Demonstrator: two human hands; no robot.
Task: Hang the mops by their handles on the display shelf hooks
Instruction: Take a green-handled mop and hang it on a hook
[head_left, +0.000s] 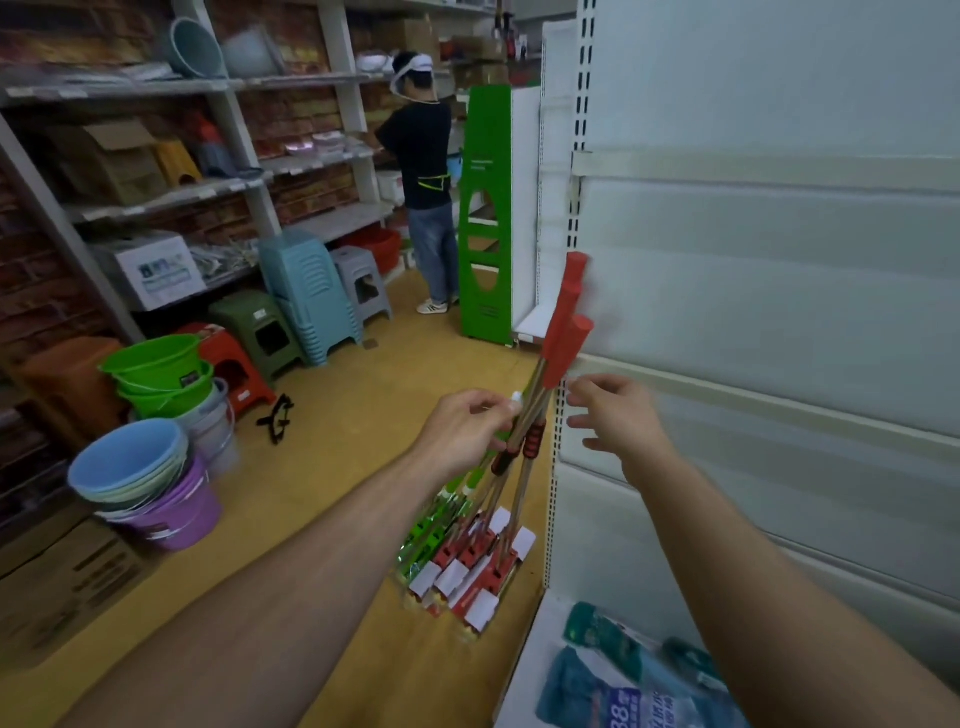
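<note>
Mops pinched in left hand, right hand (seemingly open) beside

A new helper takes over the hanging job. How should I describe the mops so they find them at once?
Find the white display shelf on the aisle's right side. At its front corner a bundle of mops stands slanted from the floor, gripped by the left hand. Red caps on the handle tops set them apart from the green-wrapped poles beside them.
</note>
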